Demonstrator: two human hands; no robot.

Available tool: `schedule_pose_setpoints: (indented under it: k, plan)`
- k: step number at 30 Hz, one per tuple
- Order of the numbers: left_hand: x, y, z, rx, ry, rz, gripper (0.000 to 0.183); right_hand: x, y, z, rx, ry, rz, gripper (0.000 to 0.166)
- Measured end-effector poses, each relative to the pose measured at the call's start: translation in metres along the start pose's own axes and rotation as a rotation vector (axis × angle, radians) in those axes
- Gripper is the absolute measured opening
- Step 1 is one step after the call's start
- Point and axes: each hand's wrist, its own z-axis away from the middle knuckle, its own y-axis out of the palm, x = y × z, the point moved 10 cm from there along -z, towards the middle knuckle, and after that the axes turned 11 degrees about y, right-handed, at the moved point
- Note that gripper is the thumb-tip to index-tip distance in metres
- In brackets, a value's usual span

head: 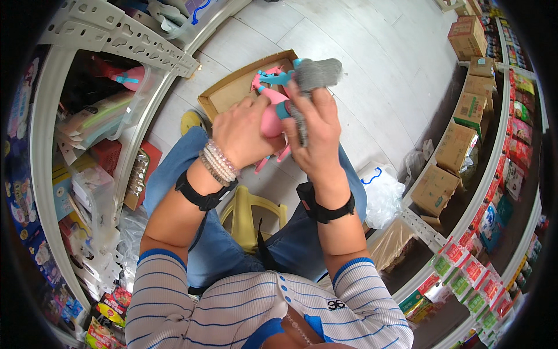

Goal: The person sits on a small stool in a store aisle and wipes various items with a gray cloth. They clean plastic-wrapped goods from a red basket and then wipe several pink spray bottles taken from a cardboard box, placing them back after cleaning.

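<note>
My left hand (239, 131) is wrapped around a pink plastic spray bottle (272, 124), held tilted in front of my knees. A grey cloth (319, 73) is bunched in my right hand (317, 133), which presses it against the side of the bottle. Part of the bottle is hidden behind my fingers and the cloth. Just beyond my hands, a shallow cardboard tray (222, 95) sits on the floor. Pink and blue spray-trigger heads (267, 77) show over the tray, partly covered by my hands. More pink plastic parts (283, 155) show below the hands.
A yellow plastic stool (244, 218) is between my legs. White metal shelving (130, 126) with clear bins stands close on the left. To the right are shelved cardboard boxes (455, 146) and a white plastic bag (381, 196) on the floor. Packets hang at lower right.
</note>
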Motion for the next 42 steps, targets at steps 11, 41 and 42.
schedule_pose_setpoints:
  k: [11,41,42]
  plan:
    - [0.023,-0.013,-0.002,0.062,-0.188,-0.007,0.054,-0.046,-0.032,0.010,-0.357,0.312,-0.364,0.029]
    - [0.068,0.054,0.072,0.520,0.202,-0.073,0.011,-0.070,0.000,0.003,0.006,0.426,-0.062,0.029]
    - [0.076,0.065,0.082,0.571,0.188,-0.096,0.009,-0.077,0.007,0.007,0.082,0.634,-0.292,0.022]
